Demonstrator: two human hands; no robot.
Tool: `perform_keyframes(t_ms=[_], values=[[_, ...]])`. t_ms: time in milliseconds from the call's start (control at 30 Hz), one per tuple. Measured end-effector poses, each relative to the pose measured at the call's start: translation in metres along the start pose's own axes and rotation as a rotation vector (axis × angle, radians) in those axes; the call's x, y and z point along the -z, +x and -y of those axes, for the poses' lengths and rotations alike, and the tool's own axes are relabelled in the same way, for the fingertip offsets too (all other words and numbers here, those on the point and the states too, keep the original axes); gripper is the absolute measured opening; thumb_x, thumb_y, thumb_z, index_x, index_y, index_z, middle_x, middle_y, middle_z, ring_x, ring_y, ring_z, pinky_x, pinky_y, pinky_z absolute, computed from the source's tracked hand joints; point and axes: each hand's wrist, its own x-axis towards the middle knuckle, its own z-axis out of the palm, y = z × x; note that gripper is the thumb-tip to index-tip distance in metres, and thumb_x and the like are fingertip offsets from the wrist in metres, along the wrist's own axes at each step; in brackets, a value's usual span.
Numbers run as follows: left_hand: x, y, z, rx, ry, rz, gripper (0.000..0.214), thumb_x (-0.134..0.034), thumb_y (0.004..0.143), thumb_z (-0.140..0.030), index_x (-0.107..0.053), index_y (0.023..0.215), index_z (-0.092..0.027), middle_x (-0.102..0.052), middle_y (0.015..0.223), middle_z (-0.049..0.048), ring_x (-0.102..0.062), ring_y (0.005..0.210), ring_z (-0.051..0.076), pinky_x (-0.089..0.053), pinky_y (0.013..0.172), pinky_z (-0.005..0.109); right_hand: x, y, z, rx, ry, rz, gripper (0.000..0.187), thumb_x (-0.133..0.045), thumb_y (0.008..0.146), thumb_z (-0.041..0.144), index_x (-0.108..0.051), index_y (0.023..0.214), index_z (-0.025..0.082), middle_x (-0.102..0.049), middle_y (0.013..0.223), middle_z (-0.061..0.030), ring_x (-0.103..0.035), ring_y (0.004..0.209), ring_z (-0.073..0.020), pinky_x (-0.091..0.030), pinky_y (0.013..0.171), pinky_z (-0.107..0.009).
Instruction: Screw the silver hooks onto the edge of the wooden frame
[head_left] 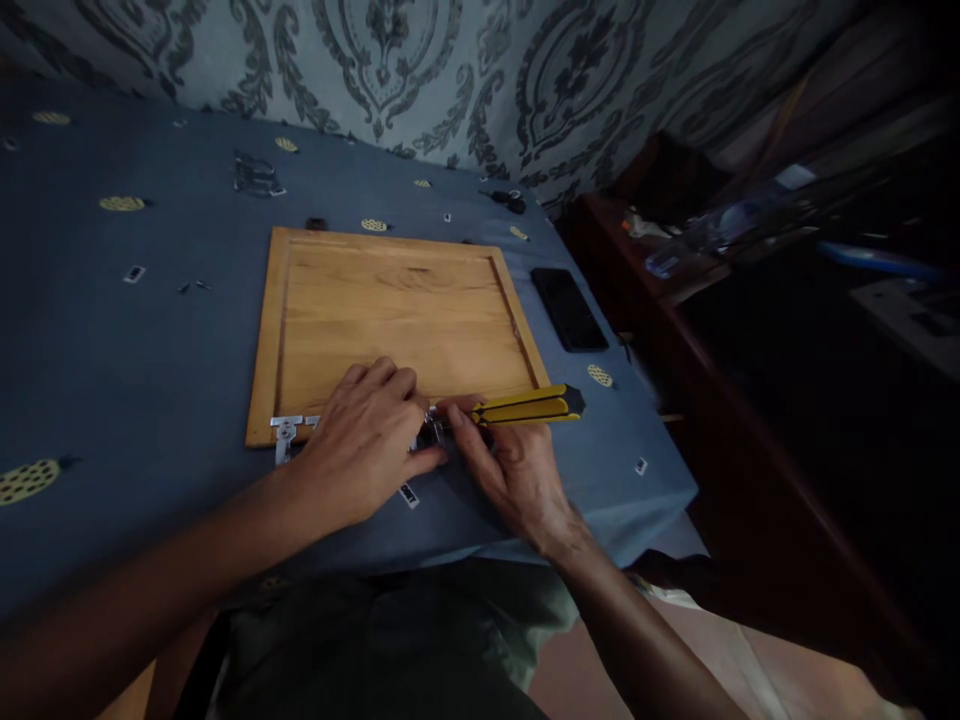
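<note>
Black phone (568, 308) on blue tablecloth (112, 330) at 3 o'clock of center; patterned wall (420, 70) at 12; dark shelf (675, 300) far right.

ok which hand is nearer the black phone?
Right. The right hand sits at the board's near right corner, below and left of the black phone. The left hand is farther left along the wooden board.

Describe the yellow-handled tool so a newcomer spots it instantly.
Start at the square wooden panel on the blue tablecloth. At its near right corner, the right hand holds the yellow-handled tool. Unlike the flat black phone nearby, it has bright yellow, black-tipped handles.
</note>
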Motion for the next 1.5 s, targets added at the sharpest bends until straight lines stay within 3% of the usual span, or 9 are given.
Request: perform_keyframes(t_ms=[167, 333, 500, 800, 933, 1100, 1500], values=[[0.005, -0.001, 0.003, 0.019, -0.05, 0.007, 0.036, -0.082, 0.088, -0.048, -0.077, 0.106, -0.017, -0.072, 0.101, 0.008, -0.062, 0.109, 0.031, -0.046, 0.091, 0.042, 0.001, -0.001, 0.0, -0.022, -0.094, 0.021, 0.049, -0.047, 0.108, 0.036, -0.066, 0.067, 0.018, -0.068, 0.058, -0.0048, -0.064, 0.052, -0.0154, -0.04, 0.055, -0.028], [0.018, -0.004, 0.01, 0.065, -0.108, 0.024, 0.043, -0.086, 0.083, -0.051, -0.075, 0.106, -0.016, -0.074, 0.108, 0.0077, -0.063, 0.111, 0.031, -0.047, 0.093, 0.043, -0.001, -0.003, -0.001, -0.047, -0.115, 0.033, 0.052, -0.045, 0.109, 0.039, -0.063, 0.065, 0.018, -0.067, 0.058, -0.0051, -0.061, 0.051, -0.0142, -0.035, 0.055, -0.029], [0.02, -0.006, 0.014, 0.051, -0.121, 0.053, 0.041, -0.087, 0.082, -0.049, -0.075, 0.107, -0.02, -0.073, 0.109, 0.0059, -0.063, 0.113, 0.031, -0.047, 0.095, 0.043, -0.002, -0.004, -0.002, -0.059, -0.139, 0.009, 0.056, -0.046, 0.108, 0.042, -0.052, 0.056, 0.021, -0.054, 0.049, -0.001, -0.048, 0.045, -0.0112, -0.029, 0.052, -0.029], [0.013, -0.007, 0.012, 0.026, -0.097, 0.079, 0.039, -0.085, 0.085, -0.046, -0.073, 0.111, -0.019, -0.069, 0.111, 0.0065, -0.059, 0.114, 0.03, -0.046, 0.098, 0.045, -0.003, -0.003, -0.001, -0.091, -0.094, 0.016, 0.054, -0.045, 0.108, 0.044, -0.052, 0.059, 0.021, -0.056, 0.052, -0.0014, -0.051, 0.047, -0.0118, -0.031, 0.054, -0.029], [0.012, -0.007, 0.012, 0.008, -0.094, 0.082, 0.04, -0.085, 0.084, -0.041, -0.072, 0.114, -0.019, -0.067, 0.111, 0.0061, -0.058, 0.116, 0.031, -0.046, 0.098, 0.045, -0.004, -0.002, 0.001, -0.113, -0.09, 0.012, 0.056, -0.044, 0.107, 0.046, -0.049, 0.058, 0.022, -0.053, 0.051, -0.0005, -0.044, 0.047, -0.0107, -0.029, 0.053, -0.029], [0.011, -0.008, 0.011, 0.012, -0.082, 0.09, 0.032, -0.083, 0.085, -0.034, -0.07, 0.11, -0.018, -0.066, 0.112, 0.0072, -0.058, 0.115, 0.031, -0.047, 0.096, 0.044, -0.004, -0.002, 0.005, -0.122, -0.09, -0.016, 0.058, -0.045, 0.107, 0.045, -0.035, 0.053, 0.024, -0.038, 0.046, 0.0033, -0.031, 0.043, -0.0094, -0.023, 0.05, -0.03], [0.012, -0.008, 0.012, 0.026, -0.081, 0.121, 0.035, -0.083, 0.085, -0.034, -0.071, 0.115, -0.019, -0.066, 0.109, 0.0065, -0.06, 0.11, 0.03, -0.047, 0.092, 0.042, -0.006, -0.003, 0.005, -0.139, -0.115, -0.012, 0.058, -0.047, 0.107, 0.04, -0.04, 0.052, 0.023, -0.035, 0.047, 0.0047, -0.029, 0.046, -0.009, -0.022, 0.05, -0.028]])
